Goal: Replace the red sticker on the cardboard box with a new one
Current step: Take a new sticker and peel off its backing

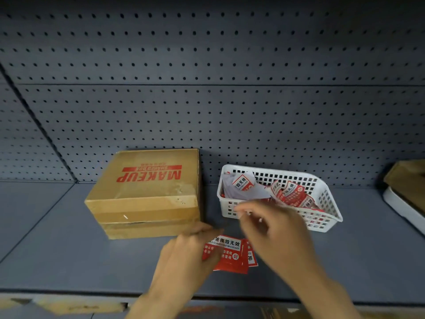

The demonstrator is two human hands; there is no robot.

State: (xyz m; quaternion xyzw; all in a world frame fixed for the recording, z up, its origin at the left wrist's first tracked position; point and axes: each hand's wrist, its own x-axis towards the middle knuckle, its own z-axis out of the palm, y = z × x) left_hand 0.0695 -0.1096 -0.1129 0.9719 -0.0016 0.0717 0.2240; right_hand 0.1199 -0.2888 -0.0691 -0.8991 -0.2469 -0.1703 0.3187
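Here, a person's left hand [184, 254] is pinching a small stack of red stickers [230, 254] over the shelf [57, 238]; right hand [276, 229], blurred, is reaching w/ fingers half-curled, grip holding nothing visible. Cardboard box [147, 194] is sitting just left, white basket [322, 199] behind. Peeling slowly from one corner should be keeping the new sticker flat.

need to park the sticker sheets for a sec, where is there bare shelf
Bare shelf lies left of the cardboard box, along the front edge below it, and right of the white basket. The narrow gap between box and basket is tight. In front of the basket both hands and the red stickers crowd it.
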